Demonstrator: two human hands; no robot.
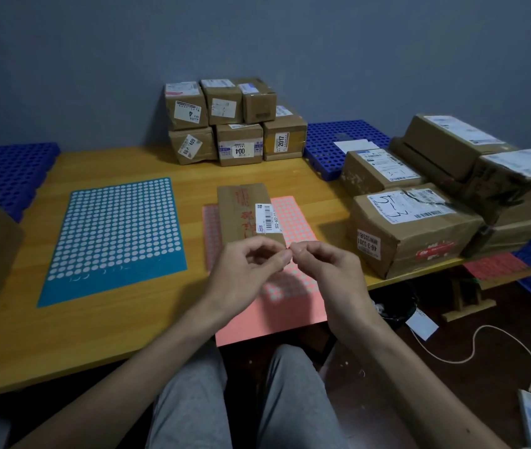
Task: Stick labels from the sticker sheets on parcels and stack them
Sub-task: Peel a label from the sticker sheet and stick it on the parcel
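Grey-trousered knees (193, 400) sit just under the near edge of the table (95, 335). Above them the left hand (251, 264) and right hand (325, 267) meet fingertip to fingertip, fingers curled in a pinch, likely on 1 peeled label too small to see. Just beyond lies the flat parcel (241, 215), resting on the pink sticker sheet (290, 306). With 2 hands touching the adhesive, the label may fold onto itself or cling to a finger, then go down creased.

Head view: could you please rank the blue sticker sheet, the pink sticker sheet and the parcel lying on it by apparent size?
1. blue sticker sheet
2. pink sticker sheet, partly covered, so the gap is unsure
3. parcel, clearly smallest
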